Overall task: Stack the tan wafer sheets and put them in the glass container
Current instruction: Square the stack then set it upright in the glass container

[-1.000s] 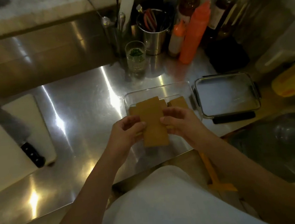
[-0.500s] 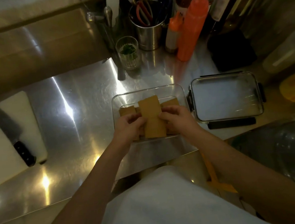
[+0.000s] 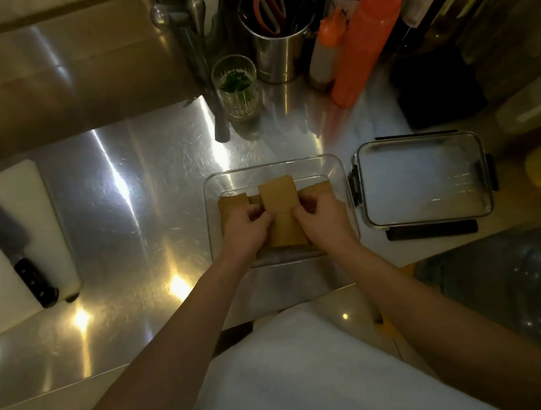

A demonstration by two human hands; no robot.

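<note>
So from the head cam, looking down at a shiny steel worktop (image 3: 119,203), both hands are right over the glass container (image 3: 336,169), which sits roughly in the middle near the front edge. The left hand (image 3: 245,233) and right hand (image 3: 324,220) each have their fingers closed on a stack of tan wafer sheets (image 3: 281,208), pinching it from either side, long way pointing away from the person. The stack is inside the outline of the container, low in it, though I can't tell if it's actually touching the bottom. More wafer sheets (image 3: 232,202) already lie flat in there, poking out to the left and right of the held stack. Just to the right of the container, close but apart, is its lid (image 3: 425,182) with dark clips, lying flat. Off to the left there's a white cutting board (image 3: 3,258) with a knife (image 3: 4,237) resting on it. At the back: a small glass with green herbs (image 3: 236,86), a metal utensil cup (image 3: 276,44), an orange squeeze bottle (image 3: 364,40) and some dark bottles, pretty murky back there. White apron (image 3: 311,380) at the bottom.
</note>
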